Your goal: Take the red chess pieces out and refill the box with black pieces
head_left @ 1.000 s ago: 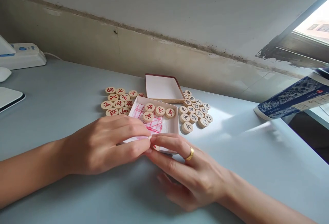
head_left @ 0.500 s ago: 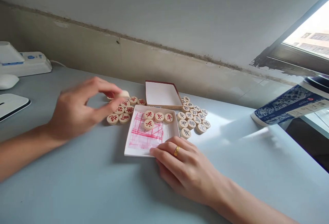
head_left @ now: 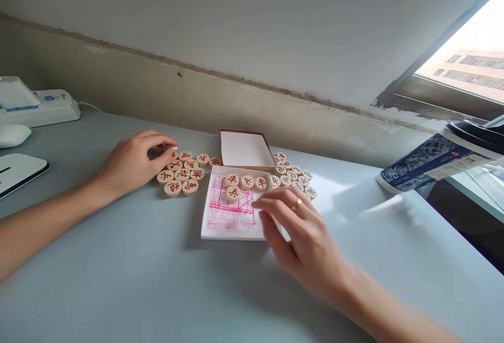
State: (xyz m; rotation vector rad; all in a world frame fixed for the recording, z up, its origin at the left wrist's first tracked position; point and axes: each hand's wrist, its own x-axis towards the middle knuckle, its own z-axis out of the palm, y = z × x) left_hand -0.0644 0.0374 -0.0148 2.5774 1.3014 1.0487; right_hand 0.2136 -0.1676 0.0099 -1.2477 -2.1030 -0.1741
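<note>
Since half a second ago, the person's bare left hand (head_left: 129,163) has carried its disc over to the far outer corner of a cluster of round, pale wooden discs with red characters (head_left: 181,174), and the bare right hand (head_left: 303,232) has lifted off the near edge of a shallow, white-walled square cardboard tray (head_left: 205,217).

Taking the tray as the centre of the clock, the red-marked cluster lies flat at ten o'clock on the smooth blue-grey table (head_left: 157,290). The left hand reaches its ten o'clock corner, thumb and forefinger curved around one pale disc; I cannot tell whether they grip it or merely touch it. The right hand, wearing a gold-coloured ring (head_left: 296,204), is at four o'clock, fingers loosely bent, thumb and forefinger narrowly parted over the tray's side.

Inside the tray, four loose red-marked wooden discs (head_left: 233,193) sit toward twelve o'clock, three in a row and one at six o'clock of the leftmost. Beneath them lies a thin sheet ruled in bright pink (head_left: 230,216).

At twelve o'clock stands the white-lined, dark-red-edged lid (head_left: 246,148). Pale wooden discs with black characters (head_left: 292,175) cluster at two o'clock. A blue-and-white patterned paper cup (head_left: 429,164) leans at three; a white plastic power strip (head_left: 55,105) rests toward ten.
</note>
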